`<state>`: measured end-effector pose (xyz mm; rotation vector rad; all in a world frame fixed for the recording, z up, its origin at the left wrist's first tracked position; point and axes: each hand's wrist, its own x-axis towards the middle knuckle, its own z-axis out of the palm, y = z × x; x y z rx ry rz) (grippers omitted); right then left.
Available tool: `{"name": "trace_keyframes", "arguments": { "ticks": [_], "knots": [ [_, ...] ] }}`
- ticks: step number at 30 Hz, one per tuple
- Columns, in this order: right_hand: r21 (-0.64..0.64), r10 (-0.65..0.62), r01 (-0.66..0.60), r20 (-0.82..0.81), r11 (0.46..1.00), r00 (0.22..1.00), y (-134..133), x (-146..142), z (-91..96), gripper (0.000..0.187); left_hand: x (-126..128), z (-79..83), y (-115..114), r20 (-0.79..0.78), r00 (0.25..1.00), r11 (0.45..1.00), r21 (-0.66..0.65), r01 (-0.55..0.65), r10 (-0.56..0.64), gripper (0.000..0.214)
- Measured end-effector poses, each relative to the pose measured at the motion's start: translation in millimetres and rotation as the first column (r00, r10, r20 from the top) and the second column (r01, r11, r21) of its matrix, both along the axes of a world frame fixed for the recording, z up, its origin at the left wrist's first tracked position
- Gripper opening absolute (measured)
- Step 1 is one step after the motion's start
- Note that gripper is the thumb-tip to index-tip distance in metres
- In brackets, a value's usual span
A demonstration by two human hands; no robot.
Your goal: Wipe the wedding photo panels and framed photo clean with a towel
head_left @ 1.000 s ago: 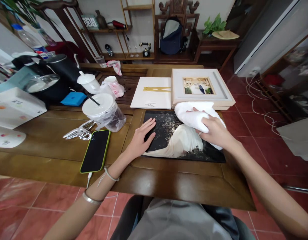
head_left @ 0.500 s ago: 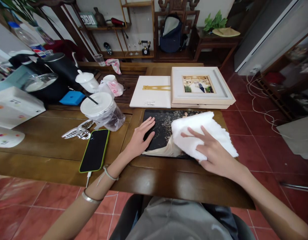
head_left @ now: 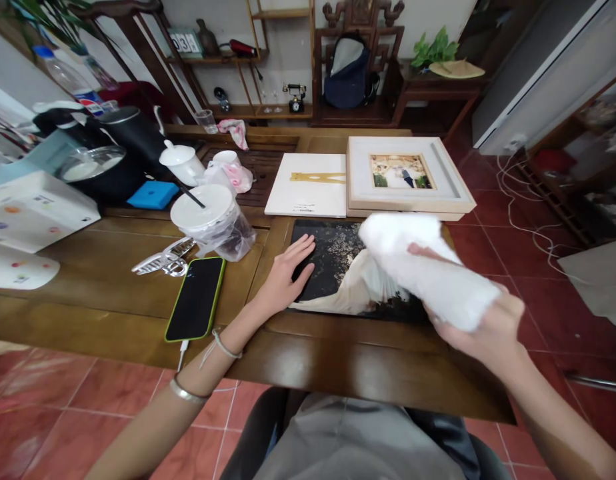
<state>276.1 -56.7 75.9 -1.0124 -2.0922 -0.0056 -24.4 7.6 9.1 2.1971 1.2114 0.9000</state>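
A dark photo panel [head_left: 328, 267] with a pale gown pictured on it lies flat near the front edge of the table. My left hand [head_left: 287, 273] rests on its left side, fingers stretched out. Over the panel's right part, my right hand [head_left: 488, 327] grips a white towel [head_left: 413, 253], which looks lifted and hides that part of the panel. Just behind the panel are a white board with a gold mark [head_left: 305, 193] and a framed photo [head_left: 403, 175] in a pale wooden frame.
Left of the panel lie a phone [head_left: 195, 300] on a cable and a clear hair claw [head_left: 165, 259]. A lidded cup with a straw [head_left: 208, 217] stands behind them. Further back are a blue box [head_left: 153, 194], a white lidded pot [head_left: 182, 163] and a black kettle [head_left: 128, 137].
My right hand has raised the towel off the panel and shifted right, uncovering more of the pictured gown. My left hand stays on the panel. The view has shifted slightly.
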Motion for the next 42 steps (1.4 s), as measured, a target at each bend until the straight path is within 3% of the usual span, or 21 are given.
{"name": "trace_keyframes", "arguments": {
  "ticks": [2,4,8,12,19,27,32,34,36,39,42],
  "knots": [
    [0.128,0.013,-0.023,0.077,0.991,0.997,23.5,-0.3,-6.0,0.025,0.1,0.1,0.1,-0.002,1.000,1.000,-0.001,0.000,0.000,0.041],
    [0.132,0.050,-0.070,0.154,0.989,0.987,45.8,-2.5,-12.5,0.027,0.0,0.3,0.1,-0.005,1.000,1.000,0.002,0.002,-0.002,0.041],
    [-0.109,0.115,-0.082,0.341,0.991,0.933,75.9,-12.4,-21.1,0.016,-0.5,0.1,0.5,-0.014,1.000,1.000,0.000,0.005,-0.005,0.042],
    [-0.295,0.162,-0.023,0.457,0.955,0.874,80.3,-23.2,-18.4,0.018,-0.7,-0.2,0.8,-0.003,1.000,1.000,0.011,0.008,-0.008,0.042],
    [-0.378,0.207,-0.005,0.494,0.926,0.845,48.6,-30.0,-11.2,0.022,0.1,0.3,0.5,-0.001,1.000,1.000,0.020,0.005,-0.005,0.040],
    [-0.486,0.404,-0.211,0.336,0.848,0.850,-21.5,-39.4,-13.2,0.018,0.0,-0.1,0.3,0.014,1.000,1.000,0.024,0.010,-0.010,0.040],
    [-0.549,0.516,-0.317,0.253,0.773,0.819,-37.2,-36.7,5.6,0.017,0.2,0.9,0.8,0.011,1.000,1.000,0.020,0.015,-0.015,0.041],
    [-0.537,0.476,-0.298,0.230,0.789,0.849,-29.7,-33.1,12.2,0.012,0.3,1.3,0.7,0.011,1.000,1.000,0.015,0.013,-0.013,0.041],
    [-0.480,0.364,-0.237,0.189,0.845,0.912,-14.5,-30.4,12.8,0.008,0.3,1.4,0.4,0.005,1.000,1.000,0.006,0.010,-0.010,0.042],
    [-0.338,0.206,-0.141,0.166,0.931,0.964,19.5,-30.9,2.4,0.008,0.2,1.4,-0.1,-0.008,1.000,1.000,-0.007,-0.003,0.003,0.042],
    [-0.234,0.154,-0.095,0.246,0.968,0.957,56.2,-38.3,-12.2,0.019,-0.1,1.5,-0.3,-0.001,1.000,1.000,-0.013,-0.006,0.006,0.042]
  ]
}}
